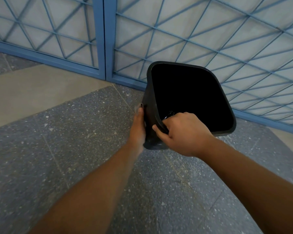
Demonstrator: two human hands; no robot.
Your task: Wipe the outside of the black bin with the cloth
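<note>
The black bin (148,98) stands tilted on the floor, with its open mouth turned towards me and its inside dark. My right hand (181,132) grips the near left corner of the rim, fingers inside and thumb outside. My left hand (139,127) lies flat against the bin's left outer wall. A small blurred grey edge of the cloth (137,108) shows at its fingertips; the hand hides the remainder.
The floor is grey speckled stone (74,141) with a beige strip (41,88) to the left. Right behind the bin runs a blue metal lattice gate (107,48) with frosted panels, its bottom rail close to the bin's far side.
</note>
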